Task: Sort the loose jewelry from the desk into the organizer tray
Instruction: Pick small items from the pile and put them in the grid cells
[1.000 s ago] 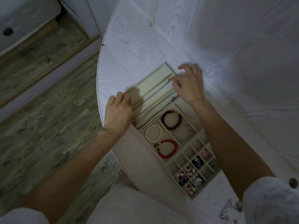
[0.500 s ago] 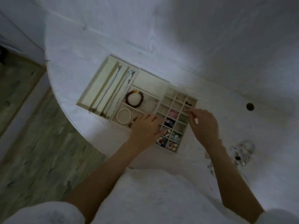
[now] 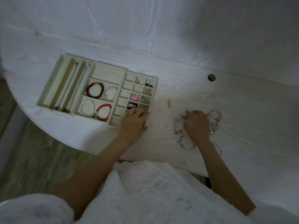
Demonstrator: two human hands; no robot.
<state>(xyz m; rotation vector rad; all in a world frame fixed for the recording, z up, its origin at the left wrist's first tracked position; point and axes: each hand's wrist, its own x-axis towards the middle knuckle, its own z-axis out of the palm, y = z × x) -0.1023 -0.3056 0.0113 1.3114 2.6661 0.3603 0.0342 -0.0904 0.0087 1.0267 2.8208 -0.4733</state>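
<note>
Loose jewelry (image 3: 183,126) lies in a tangled heap on the desk (image 3: 178,81), well right of the organizer tray (image 3: 97,92) & near the front edge: thin chains, small charms, a beaded strand at the near end. Right hand (image 3: 196,125) sits on top of the heap, fingers bent down into it; whether it actually pinches a piece, can't tell, too blurred. Pale bead bracelet (image 3: 214,118) just right of that hand, touching the pile. Small gold pendant (image 3: 169,103) lies apart, between heap & tray. Left hand (image 3: 133,122) rests w/ fairly straight fingers over the tray's near-right corner, holding nothing visible. Tray contents: long slots at left w/ necklaces (image 3: 71,88) laid lengthwise; mid section has dark red bracelet (image 3: 94,90), clear bead bracelet (image 3: 110,92), pearl bracelet (image 3: 87,108), red bracelet (image 3: 103,112); right grid of small cells has a pink item (image 3: 135,97), a dark item (image 3: 131,105) & a few small pieces, too small to tell. Round hole (image 3: 211,77) in desk, far right. Wood floor (image 3: 24,159) at left.
</note>
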